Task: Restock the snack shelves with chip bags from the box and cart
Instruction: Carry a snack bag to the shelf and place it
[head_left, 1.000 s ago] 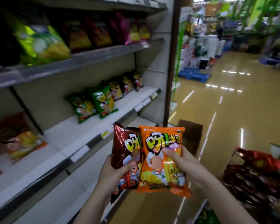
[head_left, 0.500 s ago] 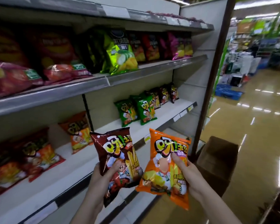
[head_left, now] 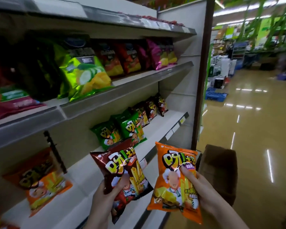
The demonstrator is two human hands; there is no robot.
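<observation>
The left hand (head_left: 104, 198) grips the brown chip bag (head_left: 122, 172) by its lower half, thumb across the front and fingers curled behind, so most of the bag stands above the grip and leans a little to the left. The right hand (head_left: 200, 189) grips the orange chip bag (head_left: 173, 179) at its right edge, thumb pressed on the front near the middle; this bag rises above and hangs below the grip, close to upright. The two bags are side by side with a narrow gap between them, both held in front of the lower shelf (head_left: 163, 128).

Both bags are glossy and puffed, printed with large yellow characters, a cartoon chef and potato sticks.

On that shelf, behind the brown bag, two green bags (head_left: 122, 131) of the same brand lean against the back wall, with darker ones further right. An orange bag (head_left: 41, 182) lies further left on the shelf. The shelf above (head_left: 122, 90) carries larger bags in lime green, red and pink. An open cardboard box (head_left: 220, 172) stands on the floor just right of the orange chip bag.
</observation>
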